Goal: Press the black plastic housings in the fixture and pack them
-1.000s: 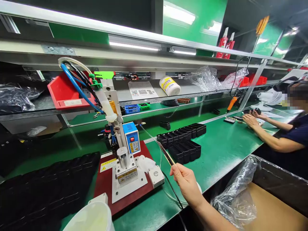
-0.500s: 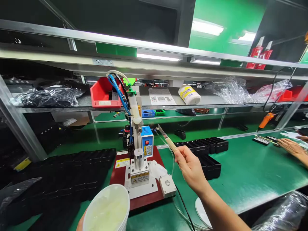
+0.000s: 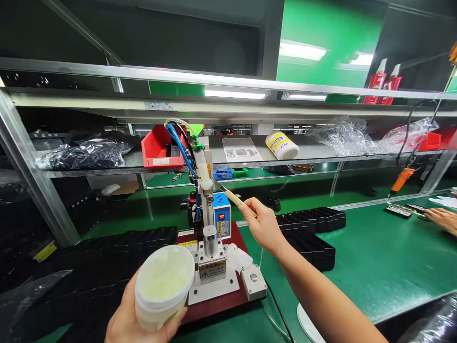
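My left hand (image 3: 143, 314) is wrapped round a white plastic tub (image 3: 154, 302), tilted toward me, with pale yellowish paste (image 3: 164, 282) inside. My right hand (image 3: 260, 220) grips a knife with a pale handle (image 3: 233, 198). Its thin metal blade points up and left, its tip by the translucent syringe barrel (image 3: 204, 171) of a bench dispensing machine; whether they touch, I cannot tell. Below the barrel stand the machine's metal fixture (image 3: 211, 247) and a blue control box (image 3: 222, 209). Blue and black hoses run to its green-capped top.
Black trays (image 3: 314, 250) lie right of the machine, more dark trays (image 3: 143, 238) to the left. A white button box (image 3: 254, 282) sits at the base's corner. The shelf holds a red bin (image 3: 160, 147) and a wipes canister (image 3: 282, 146). A co-worker's hand (image 3: 442, 219) is far right.
My right hand has moved left, bringing the knife blade to the syringe barrel. My left hand has raised the tub, and more of the hand now shows. The camera view has shifted slightly.
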Demonstrator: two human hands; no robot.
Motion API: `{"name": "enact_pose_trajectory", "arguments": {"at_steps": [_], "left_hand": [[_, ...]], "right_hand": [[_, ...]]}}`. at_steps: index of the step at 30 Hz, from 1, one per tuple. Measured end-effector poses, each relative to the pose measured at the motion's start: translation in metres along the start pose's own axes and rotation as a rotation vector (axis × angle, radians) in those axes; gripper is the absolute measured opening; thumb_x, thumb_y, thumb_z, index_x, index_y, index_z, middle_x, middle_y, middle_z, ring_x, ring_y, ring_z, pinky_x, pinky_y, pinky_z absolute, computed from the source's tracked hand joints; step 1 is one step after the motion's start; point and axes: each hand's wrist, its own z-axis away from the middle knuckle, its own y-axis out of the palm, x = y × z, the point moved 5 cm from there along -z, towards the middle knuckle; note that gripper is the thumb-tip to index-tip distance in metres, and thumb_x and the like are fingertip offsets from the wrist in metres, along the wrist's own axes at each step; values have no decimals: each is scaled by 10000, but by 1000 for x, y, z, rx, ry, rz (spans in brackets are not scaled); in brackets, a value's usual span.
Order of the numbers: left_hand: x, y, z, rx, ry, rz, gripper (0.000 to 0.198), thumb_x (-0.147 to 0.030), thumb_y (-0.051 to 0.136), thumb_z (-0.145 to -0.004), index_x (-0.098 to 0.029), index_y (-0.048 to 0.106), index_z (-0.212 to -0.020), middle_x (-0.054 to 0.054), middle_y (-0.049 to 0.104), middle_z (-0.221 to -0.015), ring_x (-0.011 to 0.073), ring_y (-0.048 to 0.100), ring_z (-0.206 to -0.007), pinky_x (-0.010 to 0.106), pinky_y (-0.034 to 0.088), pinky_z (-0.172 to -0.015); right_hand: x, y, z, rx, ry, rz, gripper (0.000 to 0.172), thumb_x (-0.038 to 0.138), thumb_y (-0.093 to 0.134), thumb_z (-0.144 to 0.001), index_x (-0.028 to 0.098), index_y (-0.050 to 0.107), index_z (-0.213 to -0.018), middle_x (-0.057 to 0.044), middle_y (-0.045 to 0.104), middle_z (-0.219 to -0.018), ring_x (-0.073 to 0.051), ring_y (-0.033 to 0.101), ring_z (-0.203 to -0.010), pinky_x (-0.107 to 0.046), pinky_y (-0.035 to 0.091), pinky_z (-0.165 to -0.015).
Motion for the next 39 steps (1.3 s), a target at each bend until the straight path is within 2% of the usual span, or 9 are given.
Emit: {"name": "enact_pose_trajectory", "arguments": {"at_steps": [3, 7, 11, 16, 21, 26, 29, 34, 39], "left_hand": [[-34, -6, -26, -57, 57, -94, 817, -600, 668, -617, -317, 394, -1334, 57, 654, -1095, 331, 623, -1001, 516, 532, -877], [-75, -9, -63, -44, 205, -172, 820, -600, 681, -631, -254, 416, -1325, 71, 645, -1122, 289, 627, -995, 400, 539, -855], [-100, -8, -90, 1, 317, -244, 837, -550, 710, -620, -247, 401, -1335, 69, 632, -1167, 274, 628, -1008, 372, 521, -872], [-124, -6, -107, 22, 380, -272, 820, -522, 715, -614, -226, 416, -1317, 66, 641, -1145, 275, 625, -1033, 362, 498, -909], [-138, -6, -114, -2, 448, -290, 808, -500, 724, -618, -242, 413, -1317, 55, 630, -1171, 273, 621, -1043, 348, 499, -888], [-140, -9, -116, -37, 480, -332, 800, -473, 734, -612, -293, 400, -1316, 26, 611, -1219, 277, 606, -1068, 361, 504, -846], [-143, -10, -115, -58, 522, -355, 802, -473, 733, -612, -301, 397, -1320, 21, 597, -1244, 280, 602, -1074, 367, 500, -847], [-150, -11, -112, -104, 567, -436, 794, -477, 714, -627, -289, 399, -1331, 37, 601, -1228, 292, 603, -1064, 378, 508, -820], [-157, -13, -108, -155, 653, -518, 752, -476, 685, -659, -247, 409, -1321, 45, 607, -1212, 286, 602, -1051, 364, 512, -757]], "right_hand": [[2, 1, 2, 1, -5, 8, 333, 473, 437, -940, 198, 552, -792, 30, 507, -635, -118, 438, -560, -248, 289, -533], [3, 0, 5, 9, 6, 2, 326, 469, 446, -941, 200, 544, -785, 34, 499, -624, -119, 431, -556, -247, 291, -537], [5, -2, 9, 17, 13, -10, 318, 465, 452, -943, 202, 533, -783, 39, 489, -616, -120, 420, -553, -246, 293, -542], [9, 0, 13, 22, 18, -31, 302, 450, 460, -948, 202, 538, -793, 41, 497, -631, -115, 438, -563, -240, 302, -544], [11, 3, 20, 2, 21, -57, 305, 447, 468, -946, 197, 532, -784, 42, 484, -628, -109, 426, -554, -238, 298, -534], [15, 5, 29, 0, 52, -91, 310, 458, 468, -948, 203, 536, -785, 51, 464, -603, -107, 401, -535, -234, 294, -515], [20, 5, 32, -6, 20, -68, 291, 441, 461, -954, 206, 550, -808, 47, 478, -618, -111, 419, -543, -235, 304, -526], [28, 1, 32, -61, -41, 86, 289, 414, 443, -964, 205, 541, -790, 38, 506, -620, -117, 446, -541, -237, 313, -532], [35, -9, 32, -178, -162, 317, 270, 373, 446, -971, 188, 555, -808, 18, 582, -667, -119, 505, -553, -239, 322, -542]]}}
